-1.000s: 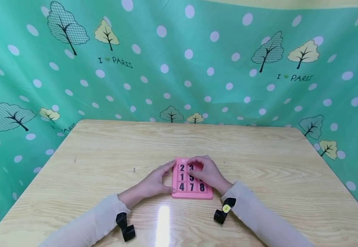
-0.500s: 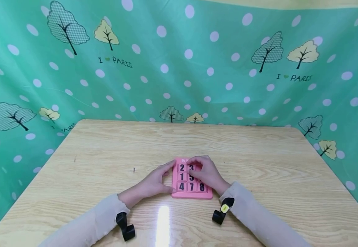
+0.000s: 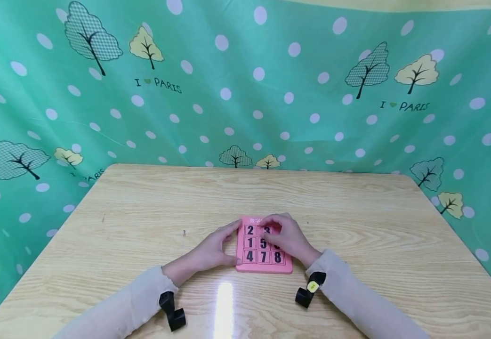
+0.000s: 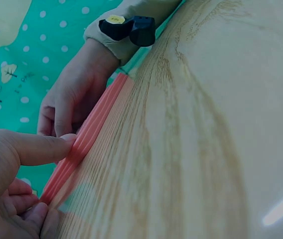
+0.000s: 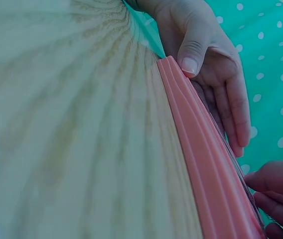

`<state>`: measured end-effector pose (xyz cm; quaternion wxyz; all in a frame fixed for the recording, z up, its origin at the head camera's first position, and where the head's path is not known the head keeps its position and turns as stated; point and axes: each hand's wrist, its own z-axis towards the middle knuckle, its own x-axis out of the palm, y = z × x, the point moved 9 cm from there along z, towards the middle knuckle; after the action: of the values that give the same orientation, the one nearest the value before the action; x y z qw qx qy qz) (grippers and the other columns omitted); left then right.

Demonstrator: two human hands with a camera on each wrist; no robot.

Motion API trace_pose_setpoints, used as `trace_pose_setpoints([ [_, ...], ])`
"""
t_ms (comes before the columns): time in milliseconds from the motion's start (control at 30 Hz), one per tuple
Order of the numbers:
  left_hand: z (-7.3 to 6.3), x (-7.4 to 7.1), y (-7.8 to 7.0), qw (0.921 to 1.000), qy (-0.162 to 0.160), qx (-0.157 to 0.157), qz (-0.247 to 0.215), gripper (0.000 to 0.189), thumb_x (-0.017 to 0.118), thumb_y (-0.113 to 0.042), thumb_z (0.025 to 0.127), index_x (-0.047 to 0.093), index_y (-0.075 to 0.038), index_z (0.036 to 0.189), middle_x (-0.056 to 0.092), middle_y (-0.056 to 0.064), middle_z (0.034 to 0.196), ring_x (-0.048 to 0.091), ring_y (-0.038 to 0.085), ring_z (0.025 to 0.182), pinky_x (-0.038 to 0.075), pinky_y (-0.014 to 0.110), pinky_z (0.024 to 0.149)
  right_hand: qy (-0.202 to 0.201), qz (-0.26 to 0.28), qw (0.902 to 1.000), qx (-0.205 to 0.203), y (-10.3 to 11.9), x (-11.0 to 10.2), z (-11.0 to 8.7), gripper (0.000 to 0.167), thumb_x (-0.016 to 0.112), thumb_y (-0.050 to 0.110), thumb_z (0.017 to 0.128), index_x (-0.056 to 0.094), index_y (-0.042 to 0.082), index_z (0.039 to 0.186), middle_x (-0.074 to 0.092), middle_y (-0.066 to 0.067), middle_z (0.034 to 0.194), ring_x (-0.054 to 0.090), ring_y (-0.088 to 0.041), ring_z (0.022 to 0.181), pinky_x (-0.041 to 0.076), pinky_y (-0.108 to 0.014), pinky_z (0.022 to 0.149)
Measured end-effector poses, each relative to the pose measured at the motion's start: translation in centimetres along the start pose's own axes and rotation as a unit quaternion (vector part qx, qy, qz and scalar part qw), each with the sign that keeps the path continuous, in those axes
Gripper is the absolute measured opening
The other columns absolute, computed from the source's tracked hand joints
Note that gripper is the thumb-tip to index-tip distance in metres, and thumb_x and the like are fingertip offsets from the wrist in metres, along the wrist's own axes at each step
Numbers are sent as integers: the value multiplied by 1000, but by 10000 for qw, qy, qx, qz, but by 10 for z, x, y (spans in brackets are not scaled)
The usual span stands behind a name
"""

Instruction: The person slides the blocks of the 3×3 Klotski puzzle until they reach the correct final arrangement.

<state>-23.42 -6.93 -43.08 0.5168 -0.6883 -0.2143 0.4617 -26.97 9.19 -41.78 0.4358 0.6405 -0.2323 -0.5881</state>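
Observation:
A pink number slide puzzle (image 3: 263, 270) lies flat on the table, its numbered tiles in rows; 2, 1, 5, 4, 7 and 8 read clearly. My left hand (image 3: 209, 252) holds its left side, thumb at the near corner and index finger at the far one. In the left wrist view the thumb (image 4: 57, 149) presses the puzzle's pink edge (image 4: 89, 132). My right hand (image 3: 289, 239) reaches over the puzzle's right side, curled index finger and thumb on either side of the 3 tile (image 3: 267, 230). This hand covers the upper right tiles in part.
The light wooden table (image 3: 165, 197) stretches around the puzzle, with a bright reflection (image 3: 224, 306) near its front. Behind and beside it hangs a green dotted curtain (image 3: 245, 94). Black wrist cameras (image 3: 172, 310) sit on both sleeves.
The 3 tile has shifted slightly right, away from the 2 tile, along with my right fingertips. The 5 tile shows more fully. My left hand stays in place.

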Motion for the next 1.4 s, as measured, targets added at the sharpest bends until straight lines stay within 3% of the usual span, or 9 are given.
trace_pose_setpoints([
  [867,-3,-1,-1,9999,-108,-64,-35,95,80,-9,70,26,-8,149,24,11,154,33,33,135,28,43,112,-160,-277,9995,-2,-7,-17,-9,23,73,9,79,70,14,100,63,1,103,47,-19,99,41,-33,85],
  [1100,-2,-2,-1,9999,-93,-49,47,93,80,-11,71,27,-9,149,25,11,154,31,33,136,26,45,113,-162,-71,9998,-33,-1,-12,-7,26,73,8,79,69,13,103,64,2,101,49,-18,99,46,-34,87],
  [1400,-1,-1,-2,9999,-33,13,129,93,79,-11,72,26,-7,149,24,13,154,30,33,137,27,44,113,241,456,9982,-310,11,3,-2,28,70,5,82,64,4,110,64,-10,107,58,-25,100,50,-43,90],
])
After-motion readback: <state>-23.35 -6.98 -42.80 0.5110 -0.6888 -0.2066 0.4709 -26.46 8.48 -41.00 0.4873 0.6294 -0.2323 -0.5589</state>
